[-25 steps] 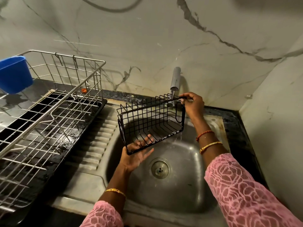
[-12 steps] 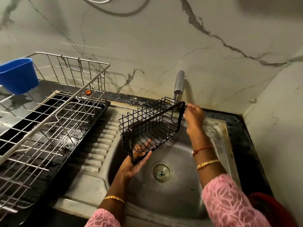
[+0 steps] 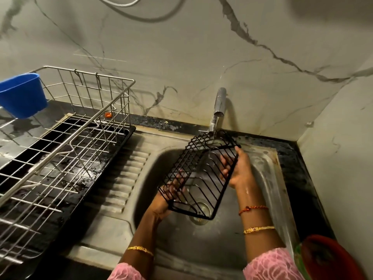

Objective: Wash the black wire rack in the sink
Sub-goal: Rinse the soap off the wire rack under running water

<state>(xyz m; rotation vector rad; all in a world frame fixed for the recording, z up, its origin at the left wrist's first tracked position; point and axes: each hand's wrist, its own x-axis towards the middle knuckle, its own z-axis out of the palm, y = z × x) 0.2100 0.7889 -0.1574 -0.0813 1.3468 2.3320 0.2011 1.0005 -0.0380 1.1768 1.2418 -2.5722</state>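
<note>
A home kitchen: steel sink (image 3: 268, 172), tap (image 3: 219, 102), dish-drying rack (image 3: 84, 118).

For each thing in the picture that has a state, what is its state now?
tap: running, water falls on the rack
black wire rack: tilted, held over the sink
left hand: grips the rack's lower end
right hand: holds the rack's right edge
sink: wet
dish drainer: holds no dishes
</note>
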